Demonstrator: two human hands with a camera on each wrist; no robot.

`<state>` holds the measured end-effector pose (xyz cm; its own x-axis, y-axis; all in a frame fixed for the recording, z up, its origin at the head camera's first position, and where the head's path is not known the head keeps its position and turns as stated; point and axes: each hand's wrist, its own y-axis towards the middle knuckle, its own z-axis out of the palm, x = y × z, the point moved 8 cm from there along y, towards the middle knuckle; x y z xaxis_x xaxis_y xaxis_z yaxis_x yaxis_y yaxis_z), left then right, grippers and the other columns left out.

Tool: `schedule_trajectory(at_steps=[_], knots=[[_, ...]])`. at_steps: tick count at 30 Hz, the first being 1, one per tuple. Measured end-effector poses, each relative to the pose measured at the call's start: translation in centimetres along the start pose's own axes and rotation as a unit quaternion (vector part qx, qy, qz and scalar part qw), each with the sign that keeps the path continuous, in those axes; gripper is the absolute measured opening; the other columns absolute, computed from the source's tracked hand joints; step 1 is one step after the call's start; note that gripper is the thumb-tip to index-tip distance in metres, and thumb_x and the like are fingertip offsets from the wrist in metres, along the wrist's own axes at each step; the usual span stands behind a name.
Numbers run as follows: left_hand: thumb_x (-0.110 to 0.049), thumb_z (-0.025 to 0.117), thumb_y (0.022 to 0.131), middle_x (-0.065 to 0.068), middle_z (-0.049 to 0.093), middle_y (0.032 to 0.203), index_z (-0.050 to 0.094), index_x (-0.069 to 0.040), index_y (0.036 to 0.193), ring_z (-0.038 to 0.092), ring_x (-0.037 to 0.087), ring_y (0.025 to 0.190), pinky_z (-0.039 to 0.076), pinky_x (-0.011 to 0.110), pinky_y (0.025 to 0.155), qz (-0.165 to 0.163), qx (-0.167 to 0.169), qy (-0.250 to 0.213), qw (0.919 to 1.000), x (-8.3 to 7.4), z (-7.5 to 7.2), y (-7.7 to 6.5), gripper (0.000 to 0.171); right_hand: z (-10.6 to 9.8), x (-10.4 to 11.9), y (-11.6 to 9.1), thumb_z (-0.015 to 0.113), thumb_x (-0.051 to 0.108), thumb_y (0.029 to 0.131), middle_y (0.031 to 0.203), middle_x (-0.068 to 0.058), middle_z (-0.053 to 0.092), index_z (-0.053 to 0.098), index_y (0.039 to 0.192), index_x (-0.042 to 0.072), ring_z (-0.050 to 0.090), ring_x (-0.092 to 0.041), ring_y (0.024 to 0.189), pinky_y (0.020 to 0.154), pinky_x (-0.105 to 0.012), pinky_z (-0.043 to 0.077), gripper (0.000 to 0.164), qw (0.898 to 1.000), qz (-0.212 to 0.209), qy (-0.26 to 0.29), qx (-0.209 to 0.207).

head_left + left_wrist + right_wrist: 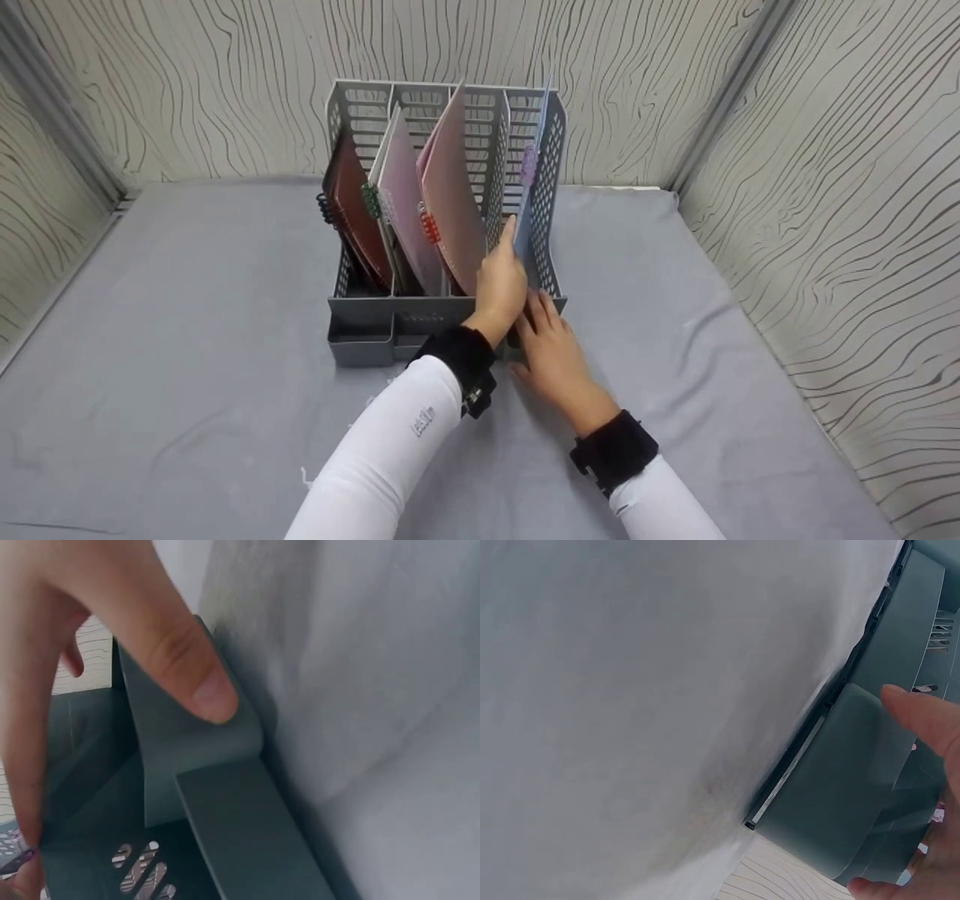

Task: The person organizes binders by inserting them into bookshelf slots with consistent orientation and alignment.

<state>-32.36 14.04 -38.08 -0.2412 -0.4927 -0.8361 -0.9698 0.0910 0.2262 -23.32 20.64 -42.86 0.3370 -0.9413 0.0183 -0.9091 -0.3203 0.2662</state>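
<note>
A grey file organizer with upright compartments stands on the cloth-covered table. Into its rightmost compartment reaches my left hand, one finger extended beside a light blue notebook with a purple binding. In the left wrist view the thumb stretches over the organizer's front bin; whether the hidden fingers touch the notebook is unclear. My right hand lies at the organizer's front right corner with its fingers straight over the front rim. The right wrist view has its thumb by the small front bin.
Dark brown notebooks, a pale pink notebook and a salmon notebook lean in the other compartments. Small front bins line the organizer's base. Grey cloth covers the table, with patterned panels behind and beside it.
</note>
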Motion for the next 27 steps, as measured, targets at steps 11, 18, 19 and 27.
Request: schedule_trajectory(at_steps=[11, 18, 19, 27], knots=[[-0.001, 0.043, 0.095, 0.006, 0.047, 0.138, 0.018, -0.031, 0.15, 0.06, 0.021, 0.084, 0.05, 0.037, 0.076, 0.0, -0.021, -0.022, 0.9995, 0.88, 0.33, -0.72, 0.067, 0.08, -0.09, 0.01, 0.081, 0.029, 0.07, 0.148, -0.022, 0.024, 0.04, 0.138, -0.002, 0.017, -0.037, 0.137, 0.096, -0.055, 0.035, 0.085, 1.0, 0.008, 0.004, 0.012], [-0.002, 0.045, 0.095, 0.009, 0.053, 0.131, 0.02, -0.027, 0.15, 0.061, 0.024, 0.078, 0.05, 0.037, 0.068, 0.008, -0.026, -0.011, 0.9996, 0.73, 0.22, -0.81, 0.065, -0.09, 0.0, -0.06, 0.081, 0.023, 0.07, 0.147, -0.021, 0.025, 0.04, 0.138, 0.0, 0.018, -0.036, 0.137, 0.094, -0.054, 0.036, 0.083, 1.0, 0.008, 0.0, 0.009], [-0.002, 0.045, 0.095, 0.009, 0.054, 0.13, 0.021, -0.027, 0.149, 0.061, 0.023, 0.078, 0.05, 0.038, 0.067, 0.006, -0.025, -0.009, 0.9996, 0.74, 0.23, -0.77, 0.064, -0.09, 0.02, -0.06, 0.082, 0.022, 0.07, 0.147, -0.021, 0.026, 0.041, 0.138, 0.0, 0.018, -0.036, 0.137, 0.094, -0.055, 0.036, 0.083, 1.0, 0.009, 0.001, 0.009], [-0.004, 0.046, 0.095, 0.011, 0.059, 0.121, 0.023, -0.027, 0.149, 0.058, 0.022, 0.073, 0.049, 0.038, 0.068, -0.018, -0.011, -0.006, 0.9998, 0.94, 0.47, -0.33, 0.062, 0.12, -0.08, 0.03, 0.08, 0.025, 0.071, 0.148, -0.022, 0.025, 0.042, 0.138, 0.001, 0.017, -0.036, 0.137, 0.097, -0.054, 0.034, 0.081, 1.0, 0.022, 0.002, 0.022]])
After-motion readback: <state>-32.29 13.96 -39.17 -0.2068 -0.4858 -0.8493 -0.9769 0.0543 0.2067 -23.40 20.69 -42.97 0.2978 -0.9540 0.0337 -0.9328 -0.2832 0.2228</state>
